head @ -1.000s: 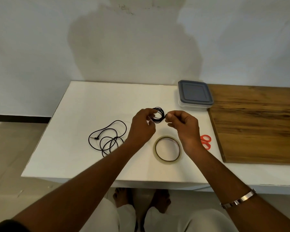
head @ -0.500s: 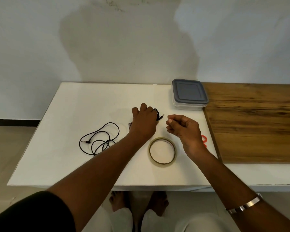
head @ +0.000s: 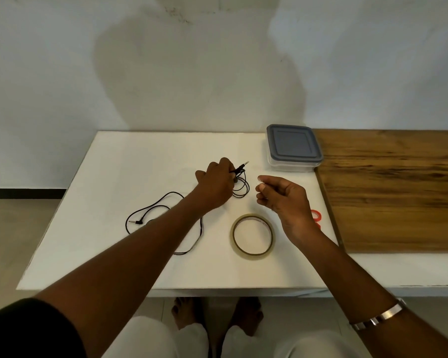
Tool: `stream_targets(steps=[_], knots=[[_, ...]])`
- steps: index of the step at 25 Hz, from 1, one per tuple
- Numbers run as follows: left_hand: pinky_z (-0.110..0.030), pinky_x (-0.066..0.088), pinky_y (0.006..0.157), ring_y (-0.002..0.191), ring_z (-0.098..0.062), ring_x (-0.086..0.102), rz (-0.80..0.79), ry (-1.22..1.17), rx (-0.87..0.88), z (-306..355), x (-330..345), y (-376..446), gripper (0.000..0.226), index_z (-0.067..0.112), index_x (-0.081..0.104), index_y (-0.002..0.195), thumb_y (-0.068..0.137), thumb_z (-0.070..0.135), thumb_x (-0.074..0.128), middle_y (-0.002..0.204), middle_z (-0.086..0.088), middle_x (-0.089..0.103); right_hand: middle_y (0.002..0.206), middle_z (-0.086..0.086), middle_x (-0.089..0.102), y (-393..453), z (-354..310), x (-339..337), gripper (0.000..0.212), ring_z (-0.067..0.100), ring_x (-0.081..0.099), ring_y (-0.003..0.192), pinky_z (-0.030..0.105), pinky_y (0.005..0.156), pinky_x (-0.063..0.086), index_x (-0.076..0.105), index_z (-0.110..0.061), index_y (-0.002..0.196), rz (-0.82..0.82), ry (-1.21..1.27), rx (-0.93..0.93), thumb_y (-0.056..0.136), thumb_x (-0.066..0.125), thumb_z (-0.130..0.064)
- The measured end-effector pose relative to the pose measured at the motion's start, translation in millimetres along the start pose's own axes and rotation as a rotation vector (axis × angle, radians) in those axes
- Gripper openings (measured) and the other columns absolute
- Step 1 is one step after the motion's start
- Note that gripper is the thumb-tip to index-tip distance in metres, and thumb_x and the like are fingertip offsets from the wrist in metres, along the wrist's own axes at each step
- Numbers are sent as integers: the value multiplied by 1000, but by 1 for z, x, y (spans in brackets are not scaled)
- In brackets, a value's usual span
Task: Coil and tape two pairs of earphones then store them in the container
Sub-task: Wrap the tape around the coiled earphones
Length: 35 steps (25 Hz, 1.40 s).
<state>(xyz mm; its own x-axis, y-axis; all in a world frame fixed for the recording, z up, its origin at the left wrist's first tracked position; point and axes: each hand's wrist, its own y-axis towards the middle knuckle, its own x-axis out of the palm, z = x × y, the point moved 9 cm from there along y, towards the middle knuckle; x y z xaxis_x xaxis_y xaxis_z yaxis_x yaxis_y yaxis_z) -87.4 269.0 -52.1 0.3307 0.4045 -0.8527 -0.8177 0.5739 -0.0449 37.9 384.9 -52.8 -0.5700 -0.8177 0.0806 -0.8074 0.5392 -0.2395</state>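
My left hand (head: 215, 184) grips a coiled black pair of earphones (head: 242, 192) and holds it down on the white table (head: 140, 164), its jack plug sticking out towards the container. My right hand (head: 282, 200) hovers just right of the coil with curled fingers, and its thumb and forefinger pinch what looks like a small piece of clear tape (head: 259, 179). A second black pair of earphones (head: 136, 222) lies loose and uncoiled at the left, partly hidden under my left forearm. A roll of clear tape (head: 252, 253) lies flat near the front. The clear container (head: 292, 166) has its grey lid on.
Red-handled scissors (head: 316, 215) lie mostly hidden behind my right wrist. A large wooden board (head: 398, 189) covers the table's right side, next to the container. A white wall runs along the table's far edge. My feet show under its front edge.
The coil has gone from held up between both hands down to the table under my left hand. My right hand has let go of it and drawn back to the right.
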Motion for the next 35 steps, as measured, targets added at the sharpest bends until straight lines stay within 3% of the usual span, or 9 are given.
stream_targets(steps=[4, 7, 11, 18, 22, 26, 29, 31, 35], knots=[[-35, 23, 81, 111, -23, 47, -107, 120, 105, 1, 12, -7, 22, 18, 62, 111, 97, 19, 45, 103, -4, 62, 89, 7, 72, -2, 0, 1, 20, 19, 67, 78, 27, 76, 59, 68, -13, 104, -5, 11, 5, 88, 61, -2], [-36, 29, 79, 108, -24, 49, -42, 155, 165, 11, 11, -19, 16, 19, 64, 99, 94, 26, 51, 97, -1, 62, 89, 7, 72, -3, 2, -2, 20, 19, 67, 78, 29, 78, 59, 68, -12, 105, 2, 3, 8, 88, 61, -3], [-40, 30, 91, 118, -22, 42, -8, 347, 165, 19, 19, -24, 38, 19, 60, 115, 90, 47, 56, 116, 0, 55, 91, 7, 72, -2, 3, -7, 21, 19, 69, 80, 29, 77, 58, 68, -12, 107, 16, -22, 4, 89, 61, -3], [-41, 37, 89, 112, -28, 48, 38, 691, 231, 34, 35, -26, 26, 8, 55, 114, 90, 10, 44, 116, -8, 53, 93, 7, 72, -2, -1, -18, 21, 16, 68, 77, 22, 68, 54, 68, -14, 108, 37, -47, 5, 90, 61, -7], [-34, 47, 68, 82, -22, 61, 42, 822, 317, 34, 40, -32, 30, 13, 66, 91, 72, 7, 43, 88, -4, 63, 92, 7, 72, -3, 0, -20, 21, 15, 68, 75, 20, 66, 55, 68, -12, 107, 32, -37, 5, 90, 61, -6], [-34, 43, 66, 71, -26, 58, 130, 656, 374, 36, 22, -30, 47, 10, 63, 88, 74, -1, 20, 78, -5, 65, 92, 8, 71, -3, 1, -22, 21, 16, 69, 77, 21, 68, 56, 68, -12, 108, 33, -19, 7, 89, 61, -5], [-38, 27, 82, 101, -29, 53, 26, 520, 371, 33, 22, -29, 50, 11, 51, 120, 82, -4, 23, 108, -5, 61, 93, 10, 71, -3, 4, -20, 21, 17, 69, 80, 24, 72, 58, 67, -10, 108, 26, -3, 12, 90, 60, -3], [-38, 25, 85, 106, -28, 49, -26, 345, 233, 21, 18, -22, 41, 11, 44, 124, 86, -3, 33, 108, -7, 56, 93, 10, 71, -3, 4, -19, 21, 18, 69, 81, 25, 73, 58, 68, -11, 107, 23, -3, 16, 90, 60, -3], [-35, 42, 79, 85, -24, 51, -79, -153, -41, -8, -2, -10, 23, 14, 47, 117, 94, 16, 43, 97, -8, 56, 92, 9, 71, -2, 1, -13, 21, 20, 69, 81, 28, 76, 59, 68, -12, 107, -1, -11, 36, 90, 60, -4]])
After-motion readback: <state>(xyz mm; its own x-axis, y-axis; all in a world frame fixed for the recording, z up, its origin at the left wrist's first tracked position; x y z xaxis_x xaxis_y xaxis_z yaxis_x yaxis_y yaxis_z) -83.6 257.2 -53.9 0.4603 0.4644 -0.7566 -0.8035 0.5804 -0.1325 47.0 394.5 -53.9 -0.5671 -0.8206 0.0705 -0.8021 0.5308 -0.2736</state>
